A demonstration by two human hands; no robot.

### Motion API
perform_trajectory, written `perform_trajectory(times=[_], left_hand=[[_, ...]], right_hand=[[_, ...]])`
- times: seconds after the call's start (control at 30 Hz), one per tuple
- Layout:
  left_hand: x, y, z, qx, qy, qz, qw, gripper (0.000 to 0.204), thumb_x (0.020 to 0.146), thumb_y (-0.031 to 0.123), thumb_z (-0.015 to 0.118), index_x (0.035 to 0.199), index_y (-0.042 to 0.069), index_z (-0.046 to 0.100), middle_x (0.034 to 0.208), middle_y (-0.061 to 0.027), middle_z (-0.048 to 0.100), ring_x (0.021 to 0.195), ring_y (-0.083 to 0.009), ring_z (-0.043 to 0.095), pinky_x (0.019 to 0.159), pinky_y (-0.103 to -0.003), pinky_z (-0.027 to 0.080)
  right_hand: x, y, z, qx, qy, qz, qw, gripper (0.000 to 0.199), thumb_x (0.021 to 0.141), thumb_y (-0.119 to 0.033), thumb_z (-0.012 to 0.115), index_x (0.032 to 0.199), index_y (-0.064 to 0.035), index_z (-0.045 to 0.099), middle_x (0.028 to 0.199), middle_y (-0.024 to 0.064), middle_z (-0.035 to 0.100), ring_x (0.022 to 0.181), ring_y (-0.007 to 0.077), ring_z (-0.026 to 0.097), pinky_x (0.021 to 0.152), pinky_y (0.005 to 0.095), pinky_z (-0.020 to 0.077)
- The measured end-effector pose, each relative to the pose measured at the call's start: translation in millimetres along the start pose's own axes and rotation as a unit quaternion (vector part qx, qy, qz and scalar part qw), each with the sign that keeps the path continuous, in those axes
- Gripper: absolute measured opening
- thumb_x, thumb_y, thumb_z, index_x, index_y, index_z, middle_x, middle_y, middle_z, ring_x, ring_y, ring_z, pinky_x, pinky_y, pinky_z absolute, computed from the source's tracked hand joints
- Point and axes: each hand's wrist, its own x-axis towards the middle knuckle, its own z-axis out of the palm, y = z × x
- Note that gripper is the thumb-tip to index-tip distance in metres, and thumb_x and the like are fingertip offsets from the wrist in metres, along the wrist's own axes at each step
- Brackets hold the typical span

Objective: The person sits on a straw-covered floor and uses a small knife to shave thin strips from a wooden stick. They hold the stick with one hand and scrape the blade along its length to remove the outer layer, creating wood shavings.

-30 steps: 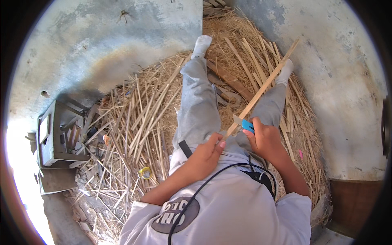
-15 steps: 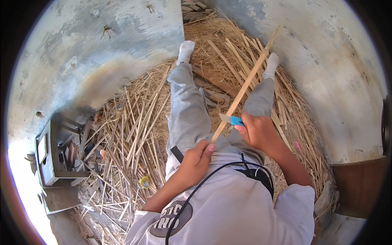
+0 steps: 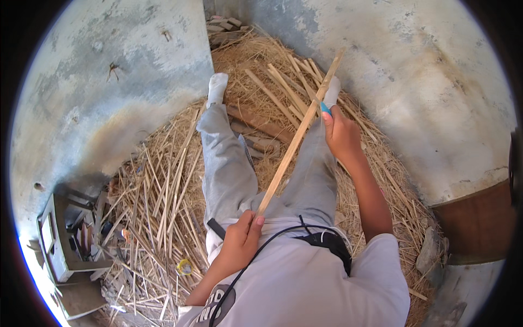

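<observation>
A long, pale bamboo strip (image 3: pixel 292 149) slants away from my waist toward the far right, between my outstretched legs. Its near end is pinched between the thumb and fingers of my left hand (image 3: pixel 239 241), close to my lap. Farther along the strip, my right hand (image 3: pixel 343 136) is closed round the blue handle of a knife (image 3: pixel 325 108). The knife's blade lies against the strip near its far part, by my right foot. The blade is seen nearly edge-on and is partly hard to make out.
Shavings and loose strips (image 3: pixel 169 185) cover the floor on both sides of my legs. A worn wooden box frame (image 3: pixel 70 267) with scraps stands at left, near a yellow roll (image 3: pixel 184 267). Pale stained walls (image 3: pixel 403 109) close in ahead. A black cable (image 3: pixel 256 253) crosses my shirt.
My right hand has slid the knife away from me along the strip, from near my lap to its far part. The left hand keeps its hold; the whole view has shifted slightly.
</observation>
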Motion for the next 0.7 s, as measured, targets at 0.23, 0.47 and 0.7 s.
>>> perform_trajectory(times=[0.23,0.47,0.7], left_hand=[[8.6,14.0,-1.9,0.052,-0.002,0.016,0.999,0.024,0.109,0.023,0.053,0.098,0.002,0.051,0.068,-0.0242,0.059,0.064,-0.0471,0.062,0.056,-0.046,0.045],[17.2,-2.5,-0.3,0.016,-0.002,-0.017,1.000,0.027,0.111,0.024,0.050,0.097,0.001,0.053,0.066,-0.0042,0.054,0.062,-0.0105,0.047,0.058,-0.031,0.041],[15.0,-17.7,-5.1,0.011,0.024,-0.025,0.999,0.029,0.111,0.027,0.051,0.098,0.002,0.056,0.066,-0.0013,0.051,0.064,-0.0082,0.043,0.057,-0.029,0.038]], right_hand=[[26.7,42.0,18.1,-0.088,0.151,-0.179,0.968,0.039,0.105,-0.043,0.057,0.101,-0.0048,0.056,0.060,0.0101,0.060,0.047,0.0262,0.062,0.041,0.0382,0.0457],[17.7,21.0,61.0,-0.015,0.081,-0.121,0.989,0.036,0.108,-0.040,0.052,0.101,-0.0046,0.055,0.058,0.0102,0.060,0.046,0.0291,0.061,0.043,0.0415,0.0463],[-7.4,-7.4,68.9,0.078,0.014,-0.044,0.996,0.038,0.111,-0.038,0.044,0.104,-0.0028,0.054,0.060,0.0152,0.062,0.050,0.0362,0.062,0.044,0.0472,0.0455]])
